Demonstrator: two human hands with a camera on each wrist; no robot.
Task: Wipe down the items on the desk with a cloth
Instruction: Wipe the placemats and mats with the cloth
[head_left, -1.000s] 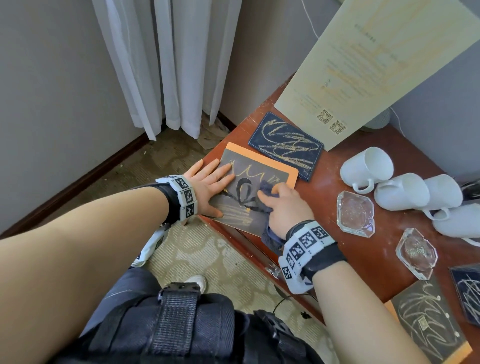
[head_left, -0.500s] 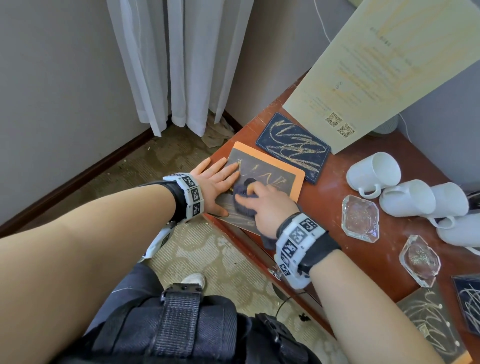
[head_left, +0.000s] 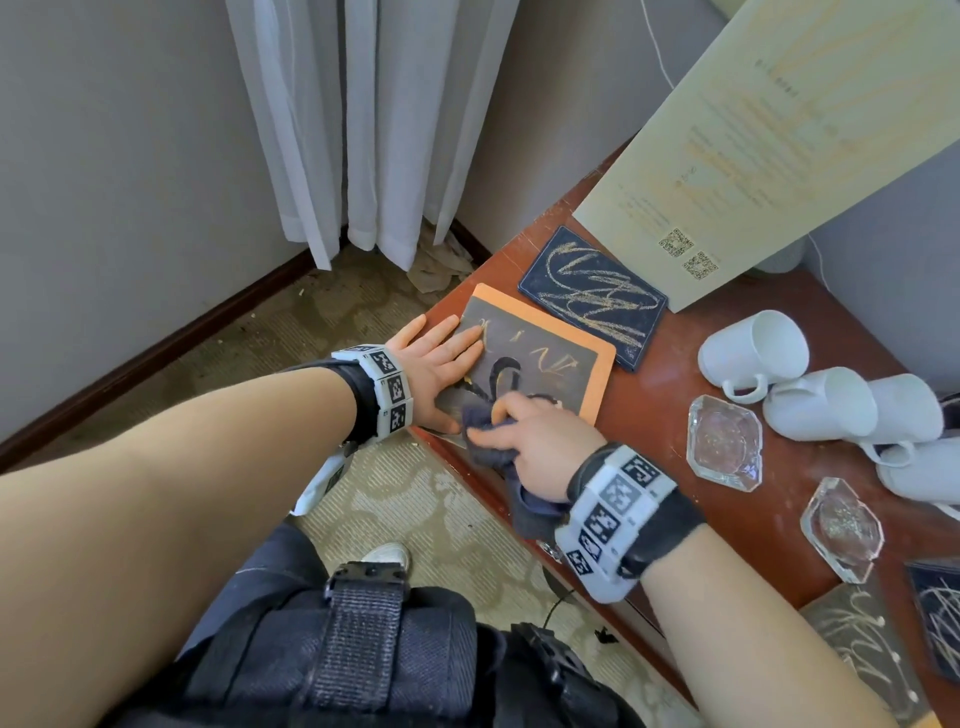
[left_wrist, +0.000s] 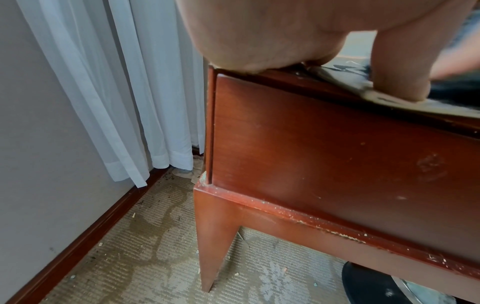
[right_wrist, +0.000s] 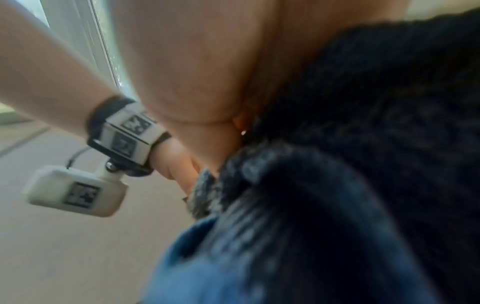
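An orange-edged dark board (head_left: 550, 358) with yellow scribbles lies at the desk's (head_left: 660, 415) near left corner. My left hand (head_left: 441, 364) lies flat on the board's left side, fingers straight, thumb (left_wrist: 400, 67) pressing the near edge. My right hand (head_left: 535, 441) grips a bunched dark blue cloth (head_left: 488, 431) and presses it on the board's near part, just right of the left thumb. The right wrist view is blurred, filled by the cloth (right_wrist: 350, 185) and palm. A dark smeared arc shows on the board above the cloth.
A navy scribbled board (head_left: 592, 296) lies just behind, under a leaning cream card (head_left: 769, 140). White mugs (head_left: 753, 353) lie on their sides at the right, with two glass ashtrays (head_left: 724, 441) nearer. More scribbled boards (head_left: 857, 654) sit at the near right. Curtains (head_left: 363, 119) hang left.
My right hand has dragged the cloth from the board's middle toward its near left edge, beside the left thumb. The left hand stays flat on the board.
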